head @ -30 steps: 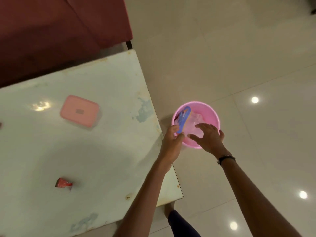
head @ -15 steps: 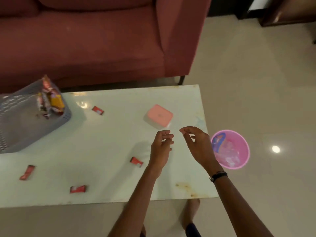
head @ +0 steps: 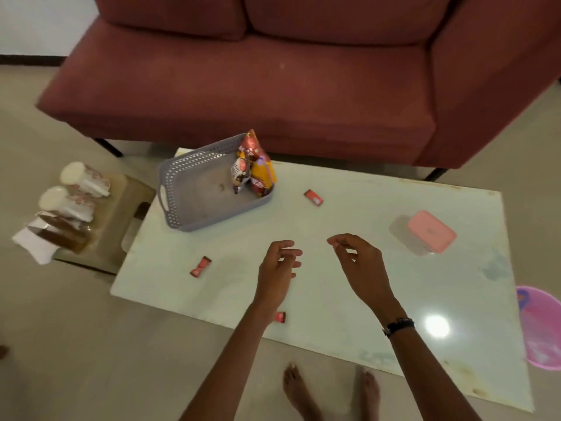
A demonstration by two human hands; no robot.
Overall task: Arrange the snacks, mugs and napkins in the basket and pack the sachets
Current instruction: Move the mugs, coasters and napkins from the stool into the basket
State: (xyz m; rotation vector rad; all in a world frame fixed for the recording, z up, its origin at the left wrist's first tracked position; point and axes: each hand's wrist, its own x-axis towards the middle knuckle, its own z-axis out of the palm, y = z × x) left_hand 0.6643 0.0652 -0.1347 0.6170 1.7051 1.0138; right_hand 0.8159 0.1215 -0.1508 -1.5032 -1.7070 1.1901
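A grey perforated basket (head: 182,180) stands at the table's far left, with snack packets (head: 255,168) leaning in its right corner. Three red sachets lie loose on the white table: one near the basket (head: 313,197), one at the left (head: 200,266), one by the front edge (head: 280,317) partly behind my left forearm. My left hand (head: 277,268) and my right hand (head: 359,262) hover over the table's middle, both empty with fingers loosely curled and apart. Two white floral mugs (head: 76,189) lie on a low stool (head: 121,220) left of the table, beside napkins (head: 33,244).
A pink-lidded box (head: 431,235) sits on the table at the right. A pink bin (head: 543,329) stands on the floor past the table's right end. A red sofa (head: 273,86) runs behind the table. My bare feet (head: 331,390) are at the near edge.
My hands left the pink bin, where the left one held a blue wrapper, and came back empty over the table. The view swung left, bringing basket, stool and mugs into sight.
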